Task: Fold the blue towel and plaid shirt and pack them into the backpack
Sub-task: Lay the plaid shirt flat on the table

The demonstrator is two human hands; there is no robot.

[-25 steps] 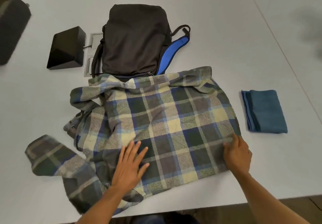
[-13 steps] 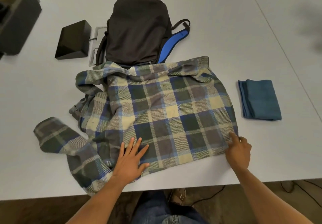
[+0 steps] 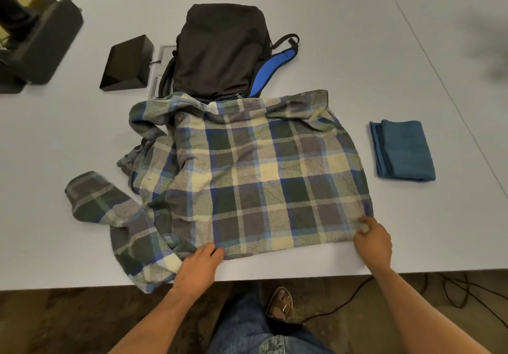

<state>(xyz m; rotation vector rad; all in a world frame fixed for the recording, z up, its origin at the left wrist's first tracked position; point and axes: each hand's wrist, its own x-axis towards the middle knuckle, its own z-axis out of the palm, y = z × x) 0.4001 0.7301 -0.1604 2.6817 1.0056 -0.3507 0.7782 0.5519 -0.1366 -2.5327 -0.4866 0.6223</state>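
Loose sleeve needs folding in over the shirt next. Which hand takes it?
Probably left. The left hand grips the hem beside the loose sleeve, which sprawls on that side. The right hand pinches the opposite corner of the plaid shirt.

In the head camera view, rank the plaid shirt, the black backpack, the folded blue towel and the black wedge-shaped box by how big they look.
1. Plaid flannel shirt
2. Black fabric backpack
3 and 4. Folded blue towel and black wedge-shaped box look alike; the box lies farther away, so unranked.
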